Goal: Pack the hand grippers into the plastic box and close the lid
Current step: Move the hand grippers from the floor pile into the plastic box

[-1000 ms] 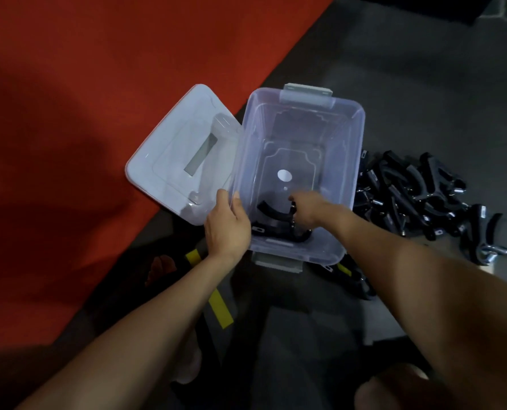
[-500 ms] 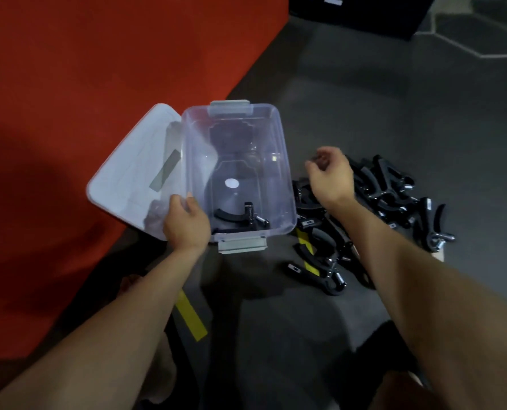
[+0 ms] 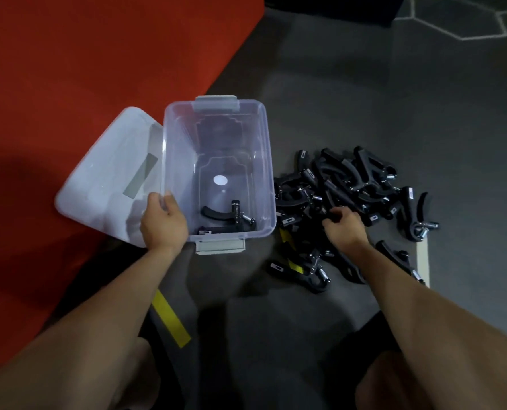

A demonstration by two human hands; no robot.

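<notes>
Since the earlier frames the right hand [image 3: 341, 226] has left the interior of the plastic box [image 3: 264, 161], crossed to the pile of hand grippers [image 3: 350, 184] on the floor [image 3: 364, 84], and lowered onto the near edge of that pile. Its fingers are curled among the black handles; whether they have closed on a unit cannot be determined, as the fingertips are hidden against the dark parts. The left hand [image 3: 163, 223] remains clenched on the box rim at the near-left corner, with the thumb inside the wall, and steadies the container. One hand gripper in the box [image 3: 227, 217] lies on the bottom at the near end; the remaining bottom area is bare. The lid [image 3: 110, 179] is off and lies flat beside the left wall of the box, partly on the red mat [image 3: 83, 69]. Several loose units lie apart from the main pile, nearer the person. Assessment: packing is at an early stage, with one unit stowed and nearly all units still outside. The step in hand is the selection of the next unit. The handles and springs are interlocked, so a lifted unit may drag neighbours; separate it before transfer. Lid closure applies only after the pile is cleared.
</notes>
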